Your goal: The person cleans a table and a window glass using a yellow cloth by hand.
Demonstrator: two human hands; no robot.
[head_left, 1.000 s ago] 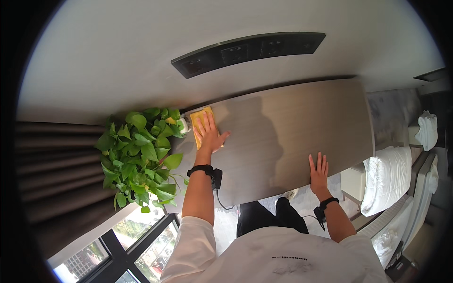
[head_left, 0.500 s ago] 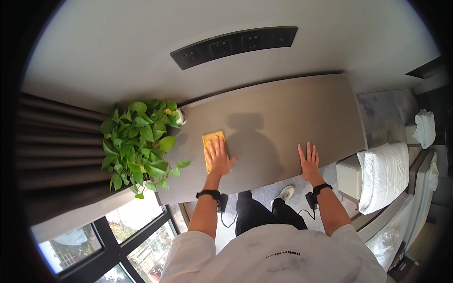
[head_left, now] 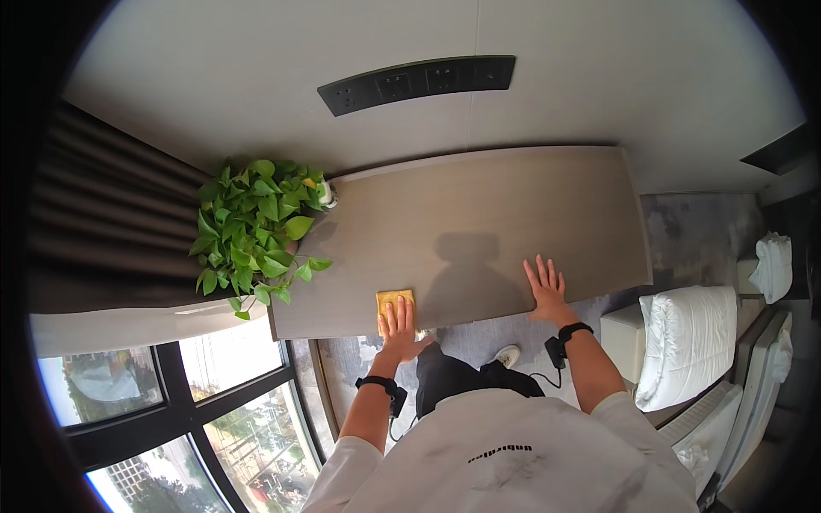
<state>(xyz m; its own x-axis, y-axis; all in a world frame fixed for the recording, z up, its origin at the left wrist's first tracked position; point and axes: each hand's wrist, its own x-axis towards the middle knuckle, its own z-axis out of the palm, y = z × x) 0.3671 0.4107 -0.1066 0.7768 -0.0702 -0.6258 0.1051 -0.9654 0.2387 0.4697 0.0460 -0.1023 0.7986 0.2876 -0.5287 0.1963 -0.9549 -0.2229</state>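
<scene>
A folded yellow cloth [head_left: 394, 296] lies at the front edge of the brown desk [head_left: 513, 197], left of the middle. Flat on top of it is my left hand [head_left: 398, 332], with its fingers stretched out and pressing on the cloth. The heel of that hand reaches past the desk edge. My right hand [head_left: 548, 296] rests on the desk near the front edge, farther right, fingers spread and holding nothing. Each wrist wears a black strap with a small box on it.
A leafy green plant [head_left: 261, 222] stands at the desk's left end, beside a small white object [head_left: 327, 195]. A black socket panel [head_left: 417, 84] is on the wall behind. Windows [head_left: 231, 419] lie at lower left. White folded bedding [head_left: 688, 342] sits at the right.
My left hand has drawn the cloth toward me, from the desk's inner surface to its front edge. My right hand stays on the desk near the front edge. The view has shifted slightly.
</scene>
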